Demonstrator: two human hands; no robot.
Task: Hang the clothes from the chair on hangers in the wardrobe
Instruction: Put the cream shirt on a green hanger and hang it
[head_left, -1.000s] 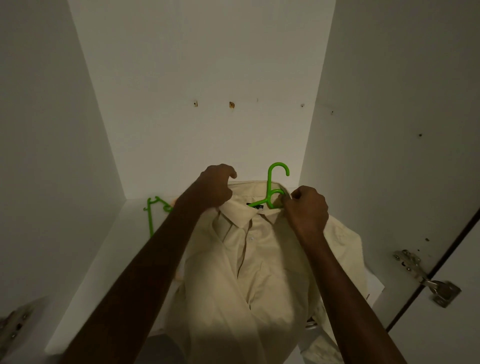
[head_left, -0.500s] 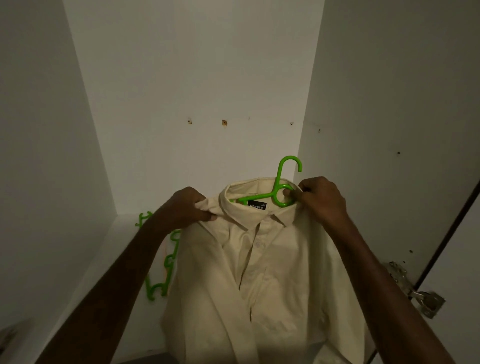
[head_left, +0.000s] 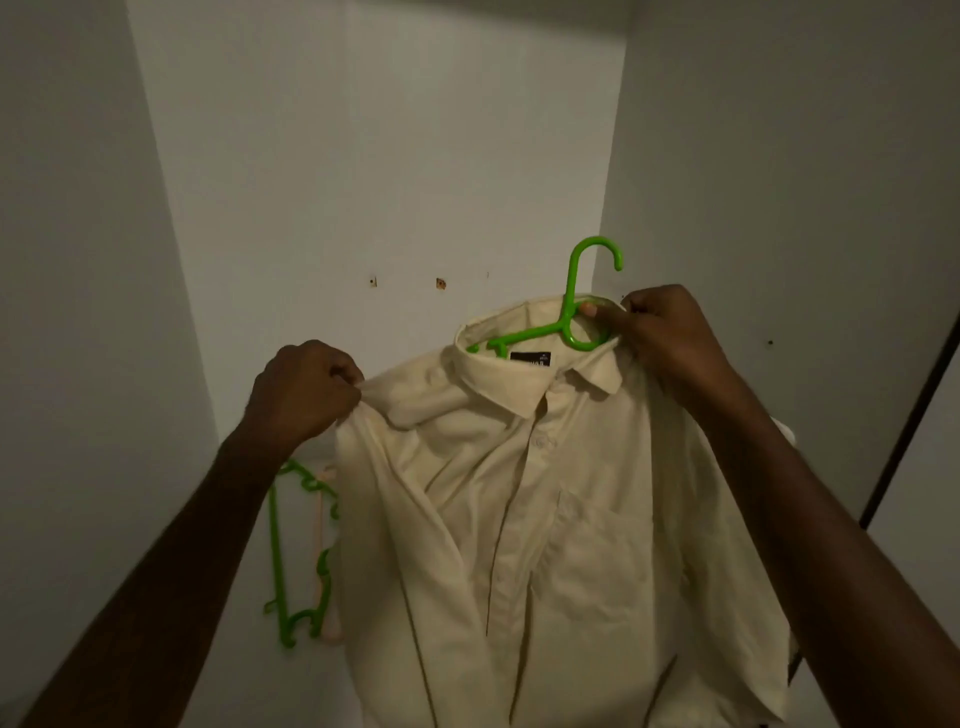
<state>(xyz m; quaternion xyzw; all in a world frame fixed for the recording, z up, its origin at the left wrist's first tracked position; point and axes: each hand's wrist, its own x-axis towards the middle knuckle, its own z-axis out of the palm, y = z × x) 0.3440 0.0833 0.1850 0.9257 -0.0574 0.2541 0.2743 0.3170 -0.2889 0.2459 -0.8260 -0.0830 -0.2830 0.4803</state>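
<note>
I'm holding the cream shirt (head_left: 545, 519) up in front of the white wardrobe (head_left: 363, 182), its front facing me, placket buttoned, a chest pocket showing on the right side of the view. The green hanger (head_left: 576, 317) is sitting inside the collar, its hook sticking up above the neckline and curling to the right, one arm running down under the left side of the collar beside the dark neck label. The fabric is hanging loose and creased, the left shoulder bunching outward. Behind the shirt, lower left, spare hangers (head_left: 298, 561) are lying on the wardrobe floor: green ones, with a pale one beside them.
</note>
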